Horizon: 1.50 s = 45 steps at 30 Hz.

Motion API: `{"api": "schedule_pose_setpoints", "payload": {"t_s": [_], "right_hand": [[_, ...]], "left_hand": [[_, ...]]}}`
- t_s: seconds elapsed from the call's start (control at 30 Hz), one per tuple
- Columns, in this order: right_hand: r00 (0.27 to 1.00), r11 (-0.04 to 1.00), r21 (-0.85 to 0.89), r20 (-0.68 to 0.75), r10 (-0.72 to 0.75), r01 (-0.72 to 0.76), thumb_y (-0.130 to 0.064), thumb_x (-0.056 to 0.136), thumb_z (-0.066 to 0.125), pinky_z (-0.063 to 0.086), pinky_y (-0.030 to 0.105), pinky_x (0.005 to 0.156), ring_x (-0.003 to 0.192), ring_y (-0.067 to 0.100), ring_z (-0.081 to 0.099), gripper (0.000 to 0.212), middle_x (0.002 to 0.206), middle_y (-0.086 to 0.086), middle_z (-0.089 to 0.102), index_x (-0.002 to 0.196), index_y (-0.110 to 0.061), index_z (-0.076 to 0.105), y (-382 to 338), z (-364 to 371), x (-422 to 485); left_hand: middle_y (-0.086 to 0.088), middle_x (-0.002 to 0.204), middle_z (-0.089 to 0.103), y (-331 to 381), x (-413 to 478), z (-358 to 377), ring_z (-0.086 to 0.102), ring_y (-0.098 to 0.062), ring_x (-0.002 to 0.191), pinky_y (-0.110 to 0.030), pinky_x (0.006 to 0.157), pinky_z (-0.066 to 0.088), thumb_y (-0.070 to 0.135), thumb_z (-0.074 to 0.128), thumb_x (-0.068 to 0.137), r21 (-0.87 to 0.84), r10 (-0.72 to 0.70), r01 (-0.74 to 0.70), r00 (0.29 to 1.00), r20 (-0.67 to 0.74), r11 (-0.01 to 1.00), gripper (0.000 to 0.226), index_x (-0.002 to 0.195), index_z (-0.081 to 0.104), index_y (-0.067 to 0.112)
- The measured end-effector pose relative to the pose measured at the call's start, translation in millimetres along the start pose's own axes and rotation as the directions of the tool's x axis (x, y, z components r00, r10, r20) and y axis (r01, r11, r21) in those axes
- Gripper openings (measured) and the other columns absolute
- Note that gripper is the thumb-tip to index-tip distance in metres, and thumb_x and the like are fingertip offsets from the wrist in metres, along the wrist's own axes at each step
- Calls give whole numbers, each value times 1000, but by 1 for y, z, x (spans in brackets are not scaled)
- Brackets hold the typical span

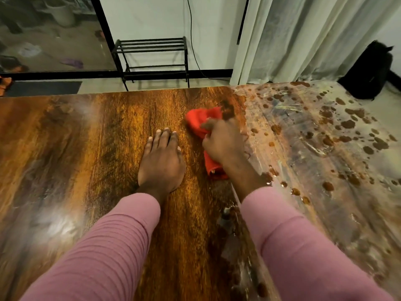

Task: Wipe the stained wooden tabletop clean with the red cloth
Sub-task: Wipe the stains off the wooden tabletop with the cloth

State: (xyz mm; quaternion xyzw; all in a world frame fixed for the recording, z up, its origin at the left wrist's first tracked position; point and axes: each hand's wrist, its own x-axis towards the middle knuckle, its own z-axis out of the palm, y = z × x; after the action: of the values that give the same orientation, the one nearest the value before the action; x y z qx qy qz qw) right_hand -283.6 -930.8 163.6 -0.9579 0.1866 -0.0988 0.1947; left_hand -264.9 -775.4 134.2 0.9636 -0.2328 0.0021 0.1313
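Note:
The wooden tabletop (pixel 91 153) fills the lower view; its left and middle show bare brown grain. Its right part (pixel 325 135) is covered with pale smears and several dark brown blotches. A crumpled red cloth (pixel 200 119) lies at the border between the two areas. My right hand (pixel 223 142) grips the cloth from above, fingers curled into it, and is blurred. A second fold of the cloth (pixel 213 165) sticks out under my wrist. My left hand (pixel 161 161) rests flat on the wood just left of the cloth, fingers straight.
Beyond the far table edge stands a black metal rack (pixel 152 59) against a white wall, with a cable hanging beside it. Pale curtains (pixel 303 38) hang at the back right, and a black bag (pixel 371 70) sits on the floor by the table's right corner.

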Motion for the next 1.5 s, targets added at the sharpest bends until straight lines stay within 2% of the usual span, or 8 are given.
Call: {"api": "schedule_pose_setpoints", "payload": {"t_s": [0.1,0.33,0.57,0.77,1.0,1.2,1.4,1.5], "right_hand": [[956,947,261,173,-236,187,-7,83,57,38,31,98,116,17,49,44,134,-8,55,121,-26,63,15,-13,-17],[934,956,-11,-217,283,-293,-19,76,62,46,35,85,107,27,49,35,104,5,67,111,-23,67,29,-17,-25],[964,977,112,171,-202,184,-13,82,56,39,37,96,116,17,48,44,136,-15,51,122,-29,63,23,-14,-64],[934,956,7,-213,287,-293,-14,75,63,44,35,90,109,23,45,44,128,-7,60,118,-23,65,31,-20,-66],[989,986,111,72,-131,123,-11,80,57,42,29,85,101,14,41,43,134,-13,55,118,-28,66,21,-14,-98],[926,950,23,-218,310,-312,-10,70,60,46,35,86,105,24,46,46,127,-7,61,113,-23,68,28,-23,-97],[983,989,45,110,-145,141,-11,80,57,36,27,70,95,10,34,47,137,-18,51,122,-33,62,23,-24,-141],[989,988,-52,-33,144,-146,-12,76,59,44,32,81,106,19,41,47,133,-13,55,119,-31,64,38,-34,-142]], "left_hand": [[-8,163,16,2,0,-2,6,-23,152,-39,124,4,29,26,103,0,-1,1,1000,8,1000,54,153,23,11],[-9,163,14,0,0,-3,7,-25,152,-41,124,5,30,23,103,9,7,-7,1000,23,1000,56,154,20,10],[-11,163,14,3,-1,-6,7,-26,151,-41,123,5,28,30,101,16,6,-6,999,40,1000,58,155,19,9],[-12,163,16,1,-2,-4,8,-27,151,-43,123,7,28,26,103,6,21,-21,999,31,1000,55,154,22,8],[-12,162,20,3,0,-3,10,-27,151,-43,123,8,26,29,102,-4,9,-9,1000,11,1000,54,153,26,8],[-14,160,25,2,0,-2,14,-29,150,-45,123,10,26,30,101,-20,17,-17,1000,-18,1000,54,151,30,6],[-15,155,35,16,-16,-14,22,-30,148,-48,122,9,24,33,98,57,6,-1,996,-89,998,54,148,35,5],[-16,154,36,20,-50,-21,23,-31,147,-49,122,10,22,36,98,3,-72,73,993,-90,997,52,147,37,6]]}}
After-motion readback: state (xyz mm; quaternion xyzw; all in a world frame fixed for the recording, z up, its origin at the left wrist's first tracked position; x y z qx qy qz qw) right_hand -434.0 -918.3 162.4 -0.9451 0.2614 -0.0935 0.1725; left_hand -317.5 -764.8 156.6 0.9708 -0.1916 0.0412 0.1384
